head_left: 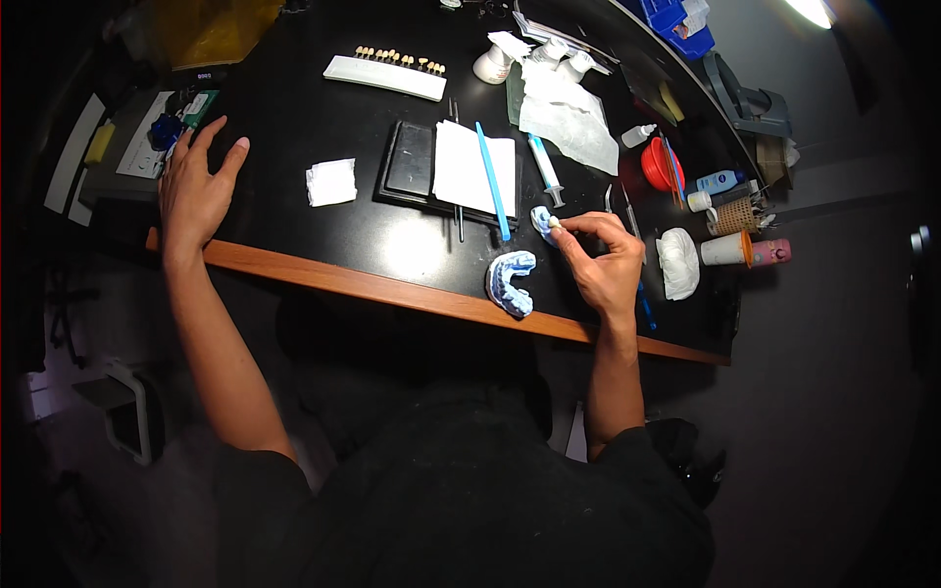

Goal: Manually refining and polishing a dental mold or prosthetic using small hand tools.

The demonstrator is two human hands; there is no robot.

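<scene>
Grip of the right hand [606,260] is a narrow pinch: thumb and index finger come together on a small pale piece [555,223], similar to a tooth. This piece is directly at a small blue-and-white lump [539,218]; whether the fingers carry the lump also, I cannot tell. Just beside, toward the person, a horseshoe-shaped blue-and-white dental model [499,284] lies on the black worktop [270,147], near its wooden edge [392,289].

Beyond the pinch, a syringe [543,167] lies with its plunger end toward the hand. To its left, a blue stick [491,176] lies across white paper [457,162] on a black slab [407,167]. To the right of the hand are a white wad [677,263] and, farther, a red bowl [657,167].

Well apart, the left hand [199,186] has its fingers spread and holds nothing visible, near a dark blue object [165,131]. Between the hands lies a folded white sheet [331,182]; farther back is a white holder [384,76] with a row of tooth-shaped tabs [394,57].
</scene>
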